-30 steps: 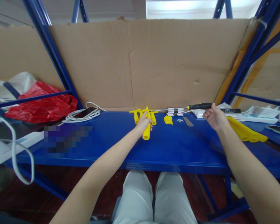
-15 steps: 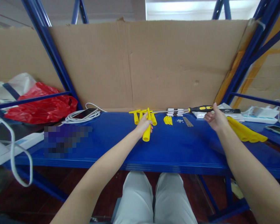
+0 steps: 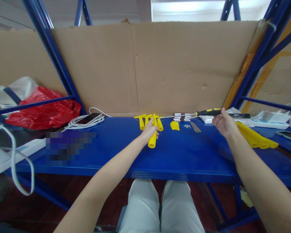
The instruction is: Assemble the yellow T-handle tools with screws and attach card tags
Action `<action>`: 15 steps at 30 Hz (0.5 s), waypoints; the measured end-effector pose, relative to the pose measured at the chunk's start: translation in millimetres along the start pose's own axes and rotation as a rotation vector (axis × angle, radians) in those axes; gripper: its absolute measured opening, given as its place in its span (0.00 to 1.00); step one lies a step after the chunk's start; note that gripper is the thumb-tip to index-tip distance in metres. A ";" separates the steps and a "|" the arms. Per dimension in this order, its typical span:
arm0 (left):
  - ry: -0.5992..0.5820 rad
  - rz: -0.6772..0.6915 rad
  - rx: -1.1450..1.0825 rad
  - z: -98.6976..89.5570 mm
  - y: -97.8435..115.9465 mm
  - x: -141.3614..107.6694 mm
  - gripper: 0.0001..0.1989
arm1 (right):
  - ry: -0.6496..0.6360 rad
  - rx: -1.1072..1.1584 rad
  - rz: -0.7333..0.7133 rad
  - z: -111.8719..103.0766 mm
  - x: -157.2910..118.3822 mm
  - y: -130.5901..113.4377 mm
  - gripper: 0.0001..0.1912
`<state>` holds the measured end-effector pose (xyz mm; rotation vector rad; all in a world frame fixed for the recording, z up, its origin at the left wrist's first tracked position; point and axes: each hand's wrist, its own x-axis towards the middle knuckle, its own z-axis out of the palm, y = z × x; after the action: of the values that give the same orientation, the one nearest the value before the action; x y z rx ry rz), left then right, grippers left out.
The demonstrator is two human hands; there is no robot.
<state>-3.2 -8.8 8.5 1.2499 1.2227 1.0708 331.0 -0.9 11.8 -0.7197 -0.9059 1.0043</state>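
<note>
My left hand (image 3: 150, 129) is closed around a yellow T-shaped scraper handle (image 3: 152, 141), its hollow round end towards me. In my right hand (image 3: 225, 123), the fingers pinch the butt of a screwdriver (image 3: 208, 112) with a black and yellow grip. The long shaft runs level to the left, its tip at the head of the held scraper handle; exact contact is too small to tell. More yellow scraper handles (image 3: 142, 123) lie just behind my left hand. Between the hands are small yellow pieces (image 3: 175, 125), tiny screws (image 3: 187, 126) and thin grey blades (image 3: 195, 127).
Small white-and-black packs (image 3: 182, 117) sit under the shaft. Yellow tubes (image 3: 257, 137) lie beside my right forearm. A coiled white cable (image 3: 83, 122), a red bag (image 3: 45, 106) and a power strip (image 3: 26, 147) are left. Cardboard (image 3: 160, 64) walls the back of the blue table (image 3: 126, 152).
Almost nothing differs. The screwdriver's grip seems turned slightly, its yellow patches showing differently, while my left hand keeps the scraper handle in place.
</note>
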 end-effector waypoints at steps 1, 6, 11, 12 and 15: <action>-0.001 0.001 0.005 0.0 -0.9 0.7 0.42 | 0.018 -0.009 0.012 -0.4 0.5 -0.1 0.17; -0.017 0.019 0.019 -0.2 -4.3 4.2 0.42 | 0.060 -0.047 0.055 4.8 -3.1 -2.5 0.18; -0.029 0.022 0.035 -0.2 -4.2 4.2 0.43 | 0.081 -0.072 0.046 7.3 -6.5 -2.5 0.17; -0.030 0.023 0.033 -0.2 -4.3 4.3 0.43 | 0.084 -0.073 0.041 6.9 -6.3 -2.6 0.18; -0.025 0.023 0.027 -0.6 -5.2 5.2 0.43 | 0.081 -0.063 0.031 6.5 -5.8 -3.8 0.22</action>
<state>-3.6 -3.9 3.0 1.2976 1.2096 1.0554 325.2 -7.0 16.3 -0.8237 -0.8615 0.9702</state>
